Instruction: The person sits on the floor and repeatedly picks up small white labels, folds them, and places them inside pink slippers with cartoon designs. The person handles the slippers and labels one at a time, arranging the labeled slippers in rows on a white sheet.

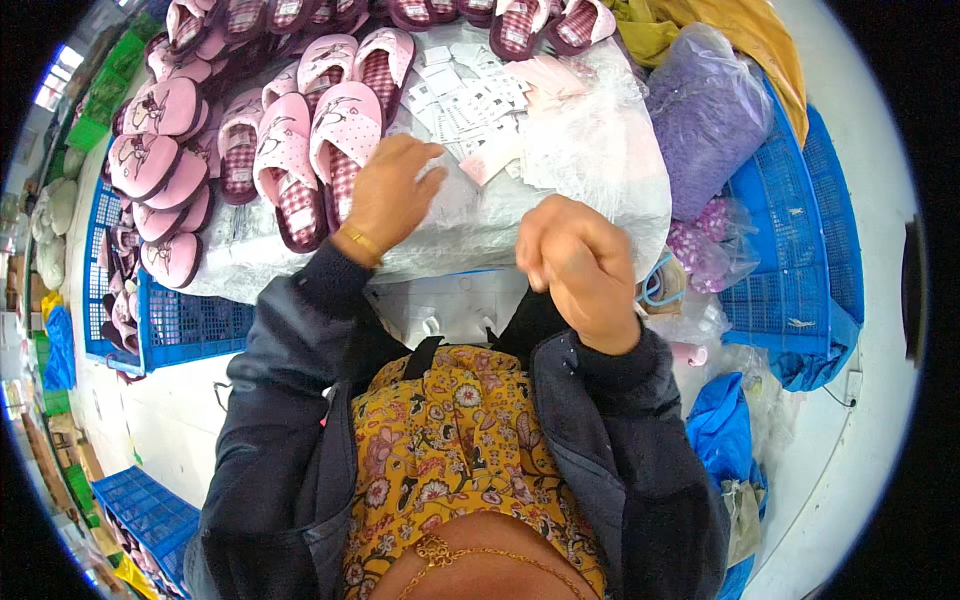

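My left hand (393, 195) is over the near edge of the table with its fingers apart, beside a pink polka-dot slipper (343, 122). It partly covers that slipper's checked insole. A matching slipper (281, 147) lies just left of it, toe pointing away. My right hand (575, 262) is raised at the table's near right edge, fingers curled together; what they hold, if anything, is hidden. Between and beyond the hands, white printed tags (455, 98) lie spread on the plastic-covered table (440, 232).
More pink slippers (160, 160) are stacked at the left and along the far side. Clear plastic bags (590, 135) lie on the right of the table. A purple bundle (705, 120) in plastic rests by a blue crate (780, 230). Another blue crate (195, 325) stands at left.
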Motion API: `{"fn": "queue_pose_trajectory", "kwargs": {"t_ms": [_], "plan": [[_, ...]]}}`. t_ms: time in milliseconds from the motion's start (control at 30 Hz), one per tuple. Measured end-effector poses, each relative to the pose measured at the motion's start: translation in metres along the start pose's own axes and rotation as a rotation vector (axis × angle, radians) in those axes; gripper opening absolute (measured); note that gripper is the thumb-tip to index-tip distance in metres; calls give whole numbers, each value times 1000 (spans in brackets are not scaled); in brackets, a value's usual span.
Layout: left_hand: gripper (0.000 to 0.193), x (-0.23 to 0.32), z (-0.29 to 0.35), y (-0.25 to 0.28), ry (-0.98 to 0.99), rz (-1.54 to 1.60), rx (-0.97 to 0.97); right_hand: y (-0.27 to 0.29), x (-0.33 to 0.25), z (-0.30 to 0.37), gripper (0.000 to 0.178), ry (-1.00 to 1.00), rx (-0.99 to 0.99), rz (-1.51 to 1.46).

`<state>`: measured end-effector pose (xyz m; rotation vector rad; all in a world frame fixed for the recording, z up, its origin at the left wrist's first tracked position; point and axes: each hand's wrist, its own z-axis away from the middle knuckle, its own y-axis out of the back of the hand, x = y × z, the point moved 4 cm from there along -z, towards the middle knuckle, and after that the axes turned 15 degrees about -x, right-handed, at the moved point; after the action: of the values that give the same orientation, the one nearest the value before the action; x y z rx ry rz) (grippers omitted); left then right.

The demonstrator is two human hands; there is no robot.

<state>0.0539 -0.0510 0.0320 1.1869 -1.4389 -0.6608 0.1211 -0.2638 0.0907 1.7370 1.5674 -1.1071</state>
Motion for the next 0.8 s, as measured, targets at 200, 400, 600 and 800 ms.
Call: {"fn": "queue_pose_trajectory", "kwargs": {"t_ms": [200,400,600,800], "plan": [[46,-7,-53,-54,133,-5,-121,28,50,49,27,-333,299,144],[37,-15,-70,-68,163,117,-212,41,51,65,25,-395,400,188],[35,-38,-54,-56,260,385,-86,44,50,84,13,-369,455,556],[19,-26,-32,-56,319,1121,-89,54,45,116,15,-363,582,880]]}}
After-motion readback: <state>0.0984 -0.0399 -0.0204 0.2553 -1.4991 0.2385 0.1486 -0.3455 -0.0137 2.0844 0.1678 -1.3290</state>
